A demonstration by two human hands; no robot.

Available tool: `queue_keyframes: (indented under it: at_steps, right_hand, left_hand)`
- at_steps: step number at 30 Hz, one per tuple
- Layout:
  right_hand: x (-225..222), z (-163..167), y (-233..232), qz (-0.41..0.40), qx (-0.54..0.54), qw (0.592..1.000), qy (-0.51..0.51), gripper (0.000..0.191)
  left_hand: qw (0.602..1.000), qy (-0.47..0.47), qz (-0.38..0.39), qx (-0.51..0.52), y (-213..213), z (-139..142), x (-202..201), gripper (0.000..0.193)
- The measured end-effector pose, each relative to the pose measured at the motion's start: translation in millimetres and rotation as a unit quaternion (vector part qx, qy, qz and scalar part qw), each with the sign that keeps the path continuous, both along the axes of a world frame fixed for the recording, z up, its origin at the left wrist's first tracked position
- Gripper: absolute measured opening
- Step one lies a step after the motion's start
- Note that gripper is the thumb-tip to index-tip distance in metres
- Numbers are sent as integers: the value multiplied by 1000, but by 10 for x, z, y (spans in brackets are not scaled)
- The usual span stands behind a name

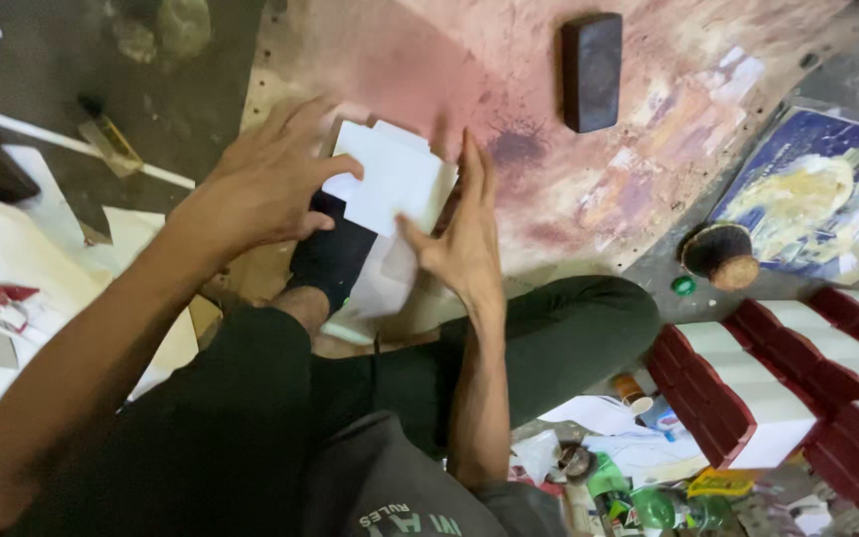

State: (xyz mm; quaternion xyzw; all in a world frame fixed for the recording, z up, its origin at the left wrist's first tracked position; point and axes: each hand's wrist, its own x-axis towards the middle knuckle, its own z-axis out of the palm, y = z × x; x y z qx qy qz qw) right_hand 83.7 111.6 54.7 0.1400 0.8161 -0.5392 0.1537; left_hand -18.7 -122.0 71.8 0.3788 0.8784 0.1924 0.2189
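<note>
The left hand (265, 184) lay with fingers spread loosely over the near edge of a stack of white card pieces (395, 179), its thumb hooked under the stack at about 9 o'clock of it. The right hand (464, 234) stood on edge with fingers straight and pressed together against the stack's side at 3 o'clock, thumb touching the lower corner, so the cards were squared between both hands. The stack sat just above the middle of the view, over a dark sock (333, 254) on the person's foot and more white sheets (385, 283) beneath it. The person sat cross-legged in dark trousers (559, 333) on a stained pink board (589, 189). At 12 o'clock of the cards, well apart, a black rectangular block (592, 72) lay on that board. Toward 3 o'clock a round brush head (720, 255) rested near a printed poster (827, 194). At 4 o'clock stood rows of red-and-white boxes (777, 383). At 5 o'clock small bottles and scraps (638, 492) lay in a clutter. At 9 o'clock white sheets (12, 268) covered the floor.
</note>
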Motion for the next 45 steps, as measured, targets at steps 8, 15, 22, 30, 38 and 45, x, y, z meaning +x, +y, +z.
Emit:
queue_keyframes:
  at_steps: [8, 15, 22, 30, 38, 45]
  right_hand:
    - [-2, -20, -57, 195, 245, 944, 98, 121]
    - [62, -58, -29, 155, 186, 969, 59, 127]
    - [255, -283, 17, -304, -295, 901, -95, 61]
    - [176, -436, 156, -196, 253, 938, 134, 12]
    - [70, -509, -138, 15, 470, 874, 123, 24]
    - [47, -458, -201, -155, 176, 970, 66, 17]
  left_hand:
    - [986, 54, -141, -68, 420, -5, -127, 59]
    - [993, -61, -98, 0, 225, -70, -150, 65]
    - [992, -66, -107, -20, 255, 6, -243, 61]
    - [972, 224, -32, -60, 909, -254, 137, 54]
    - [990, -128, 42, 40, 593, -321, -12, 58]
    - [847, -416, 257, 209, 623, -592, -22, 49]
